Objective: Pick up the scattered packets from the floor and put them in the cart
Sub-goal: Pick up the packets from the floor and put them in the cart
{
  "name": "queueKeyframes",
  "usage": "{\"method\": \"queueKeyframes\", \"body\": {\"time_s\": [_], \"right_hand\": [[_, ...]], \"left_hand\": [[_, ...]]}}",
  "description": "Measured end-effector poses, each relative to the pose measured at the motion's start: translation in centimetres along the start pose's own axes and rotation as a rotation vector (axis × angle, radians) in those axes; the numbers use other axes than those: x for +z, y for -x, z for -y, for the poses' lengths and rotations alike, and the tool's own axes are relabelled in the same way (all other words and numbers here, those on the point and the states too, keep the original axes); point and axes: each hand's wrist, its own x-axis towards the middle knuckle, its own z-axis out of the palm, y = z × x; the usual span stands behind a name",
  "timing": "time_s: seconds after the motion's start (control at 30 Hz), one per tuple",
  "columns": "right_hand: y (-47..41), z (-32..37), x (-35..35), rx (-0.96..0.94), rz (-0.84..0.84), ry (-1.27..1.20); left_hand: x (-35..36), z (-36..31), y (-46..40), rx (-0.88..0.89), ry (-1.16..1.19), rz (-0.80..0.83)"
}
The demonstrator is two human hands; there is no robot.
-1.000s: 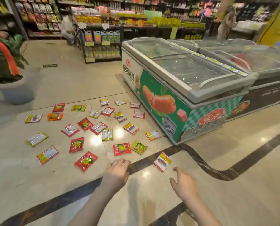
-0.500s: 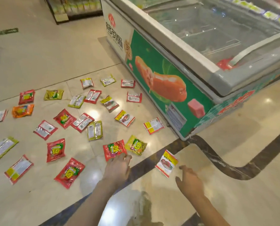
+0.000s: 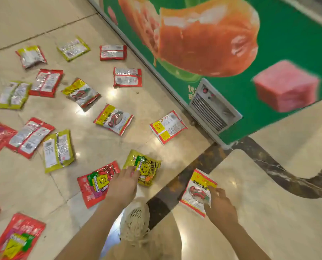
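Note:
Several snack packets lie scattered on the tiled floor, red, yellow-green and white ones. My left hand [image 3: 123,182] reaches down with straight fingers onto the near edge of a yellow-green packet [image 3: 144,167], and its palm covers the right end of a red packet [image 3: 94,183]. On the dark floor band, my right hand [image 3: 219,204] pinches the right edge of a white packet with a yellow top and red border [image 3: 195,192]. More packets spread to the left and far side, such as a white and red one [image 3: 167,126]. No cart is in view.
A chest freezer with a green picture panel [image 3: 280,45] and a vent grille [image 3: 211,111] stands close at the right. A dark marble band [image 3: 199,164] curves across the floor. My pale shoe [image 3: 134,222] is planted between my arms.
The view has dropped much closer to the floor. My left hand moved forward onto the yellow-green packet, and my right hand reached the white packet and took hold of its edge.

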Motion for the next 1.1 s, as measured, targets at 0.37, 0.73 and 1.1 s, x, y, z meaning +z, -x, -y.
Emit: {"method": "queueKeyframes", "body": {"time_s": [0.37,0.73,1.1], "right_hand": [[-18.7,-2.5,16.7,0.214,0.042,-0.131],[-23.7,3.6,13.5,0.014,-0.151,-0.111],[-26.8,3.2,12.7,0.297,-0.095,-0.612]], "left_hand": [[17.7,5.1,-17.6,0.000,-0.092,0.089],[17.9,5.6,-21.2,-0.096,-0.145,0.085],[17.4,4.5,-24.0,-0.339,0.146,0.009]]}}
